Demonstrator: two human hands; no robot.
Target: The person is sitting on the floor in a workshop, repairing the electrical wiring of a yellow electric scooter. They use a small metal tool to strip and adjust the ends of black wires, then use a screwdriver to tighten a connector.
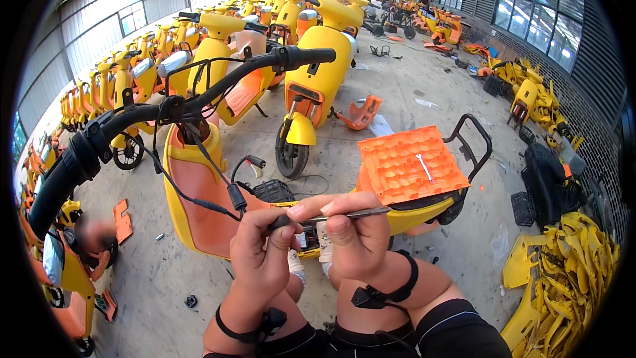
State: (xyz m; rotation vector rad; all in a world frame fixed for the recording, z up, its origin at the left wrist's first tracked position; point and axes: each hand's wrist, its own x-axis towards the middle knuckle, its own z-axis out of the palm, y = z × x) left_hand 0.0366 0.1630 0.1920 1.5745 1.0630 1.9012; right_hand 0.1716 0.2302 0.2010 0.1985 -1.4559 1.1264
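Pinching slim metal shaft (370, 213) in right hand (361, 242), black knob (279, 223) in left hand (257, 245); shaft likely light, stiff: hold mid-length.

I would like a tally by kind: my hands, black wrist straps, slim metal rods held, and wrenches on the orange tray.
Hands (left hand, right hand): 2
Black wrist straps: 2
Slim metal rod: 1
Wrench: 1
Total: 6
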